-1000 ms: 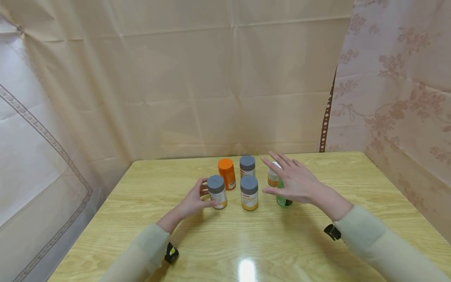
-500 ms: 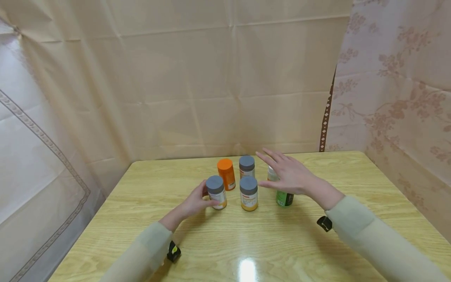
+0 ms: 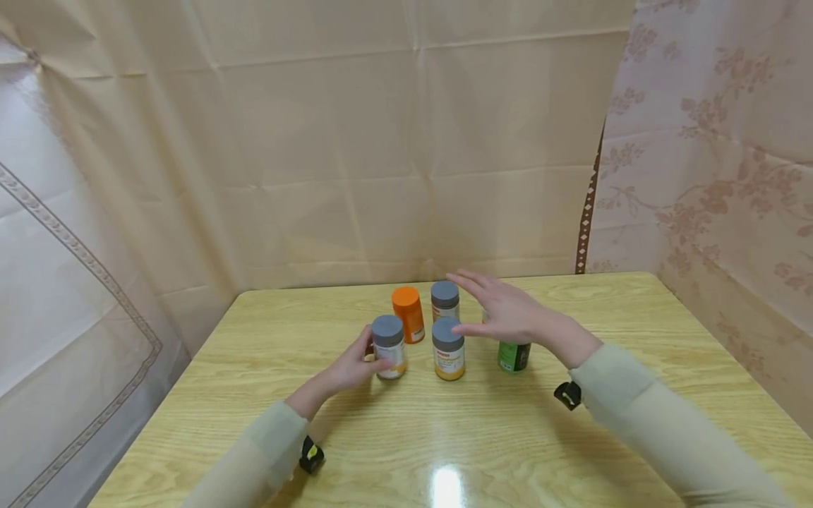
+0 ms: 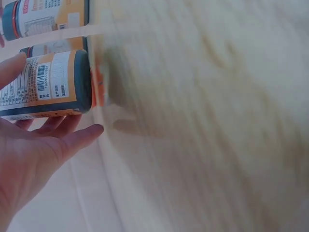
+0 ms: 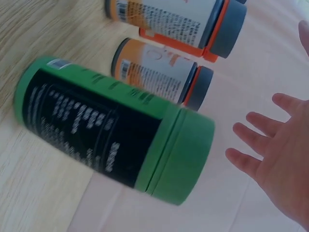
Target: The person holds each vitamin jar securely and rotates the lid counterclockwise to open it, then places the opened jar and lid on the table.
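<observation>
My left hand (image 3: 349, 365) grips a grey-lidded supplement jar (image 3: 389, 347), thumb on the near side and fingers behind it. In the left wrist view, the jar's barcode label (image 4: 46, 79) faces the camera. My right hand (image 3: 511, 310) is spread above the bottles, holding nothing. Its thumb overlaps the lid of the middle grey-lidded jar (image 3: 449, 358) in the head view. A green bottle (image 3: 513, 358) stands below that hand; the right wrist view shows its dark label and green cap (image 5: 183, 154) close up, with the fingers apart from it.
Behind these stand an orange bottle (image 3: 408, 316) and another grey-lidded jar (image 3: 445, 296). A white-capped bottle (image 3: 485, 317) is mostly hidden behind the right hand. They share a wooden table (image 3: 394, 437), with cloth curtains (image 3: 330, 155) at its back edge.
My right hand has moved left, from over the green and white-capped bottles toward the middle jars. The left hand keeps its hold on the left jar, which has barely shifted.
</observation>
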A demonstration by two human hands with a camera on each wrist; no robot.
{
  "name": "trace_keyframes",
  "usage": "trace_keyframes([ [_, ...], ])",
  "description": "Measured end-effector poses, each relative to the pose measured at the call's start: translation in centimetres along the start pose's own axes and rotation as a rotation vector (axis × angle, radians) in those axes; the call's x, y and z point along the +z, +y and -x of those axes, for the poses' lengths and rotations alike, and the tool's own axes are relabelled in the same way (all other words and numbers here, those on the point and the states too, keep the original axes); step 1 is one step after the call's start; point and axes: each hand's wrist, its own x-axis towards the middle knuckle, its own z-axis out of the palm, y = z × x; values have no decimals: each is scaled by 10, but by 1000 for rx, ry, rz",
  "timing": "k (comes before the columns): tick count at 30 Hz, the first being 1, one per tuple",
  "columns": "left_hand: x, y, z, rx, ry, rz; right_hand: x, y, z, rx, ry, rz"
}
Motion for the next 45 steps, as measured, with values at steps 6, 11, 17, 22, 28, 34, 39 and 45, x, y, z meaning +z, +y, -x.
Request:
trace_keyframes([
  [6, -10, 3, 10, -15, -2, -71, 0, -5, -8, 11, -26, -158],
  [11, -18, 11, 20, -5, 5, -144, 0, -12, -15, -12, -52, -264],
  [17, -26, 21, 29, 49, 28, -185, 8, -24, -24, -56, -67, -310],
  [22, -30, 28, 32, 102, 63, -213, 18, -32, -28, -63, -86, -366],
  [28, -30, 52, 41, 136, 70, -202, 27, -41, -31, -85, -91, -440],
  [34, -36, 52, 40, 186, 69, -290, 30, -52, -35, -129, -53, -474],
  [39, -36, 56, 45, 197, 78, -321, 35, -59, -37, -159, -47, -525],
  [45, -34, 59, 48, 190, 108, -359, 37, -65, -37, -172, -43, -525],
])
